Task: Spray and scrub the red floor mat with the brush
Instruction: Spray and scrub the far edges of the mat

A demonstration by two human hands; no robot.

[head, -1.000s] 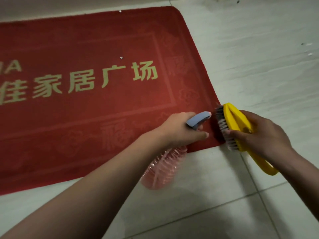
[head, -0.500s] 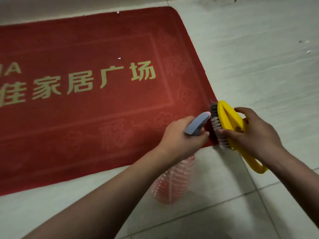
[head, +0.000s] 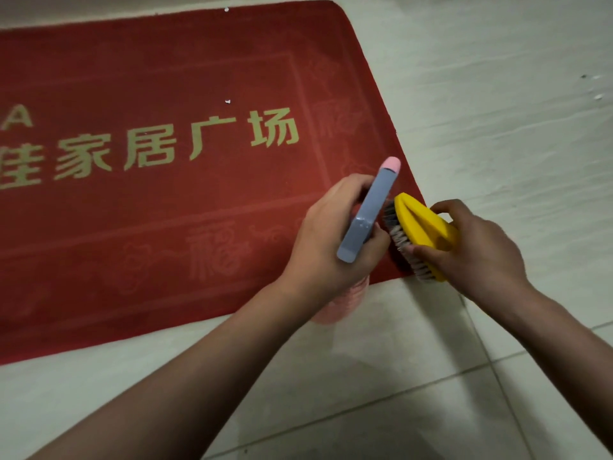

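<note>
Item 1, red floor mat (head: pixel 166 227): 1 seen, lying flat on the tiled floor (head: pixel 497 94). Its long axis runs left to right across the view, and the left end is cut off by the frame. It bears 1 row of gold characters (head: pixel 212 141).

Item 2, brush (head: pixel 424 227): 1 seen, with a yellow body, at the mat's near right corner. Its long axis runs from far-left to near-right, with the pointed end away from the person. It is tilted on edge. The bristles (head: pixel 403 240) face left and down and touch the mat just inside its right edge.

Item 3, spray bottle (head: pixel 368 214): 1 seen, with a grey-blue head. The pink nozzle tip (head: pixel 391 164) points away from the person and slightly right, over the mat. The pink ribbed body (head: pixel 335 310) shows below the wrist.

Hands: 2. The left hand (head: pixel 331 240) is wrapped round the spray bottle's neck, fingers curled tightly, thumb beside the head. The right hand (head: pixel 477 247) grips the brush from the right, fingers curled over its back and thumb along its near side. The 2 hands are just beside each other, and the bottle head is almost against the bristles.

Debris: 2 white specks, 1 (head: pixel 227 101) above the characters and 1 (head: pixel 226 9) at the mat's far edge.
</note>
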